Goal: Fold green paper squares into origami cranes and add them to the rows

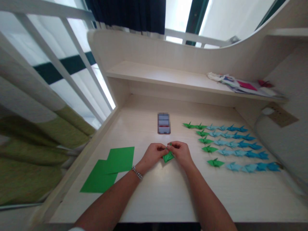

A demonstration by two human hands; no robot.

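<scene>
Between my two hands is a small piece of folded green origami paper (pixel 168 157), its wide end pointing toward me. My left hand (pixel 156 152) pinches its upper left side, and a chain bracelet (pixel 137 172) circles that wrist. On the other side my right hand (pixel 180 151) pinches the upper right edge, so the fingertips of both hands nearly meet. A thin green tip shows above the fingers. Part of the fold is hidden behind the thumbs. Flat green paper sheets (pixel 120 159) overlap on the desk left of my left forearm.
Rows of folded paper cranes (pixel 229 143) in green, light blue and blue stand at the right. A phone (pixel 164 123) lies beyond my hands. Papers (pixel 245 85) rest on the shelf (pixel 163 77). A cable (pixel 256 123) runs from a wall socket (pixel 279 114). White rails and a curtain border the left.
</scene>
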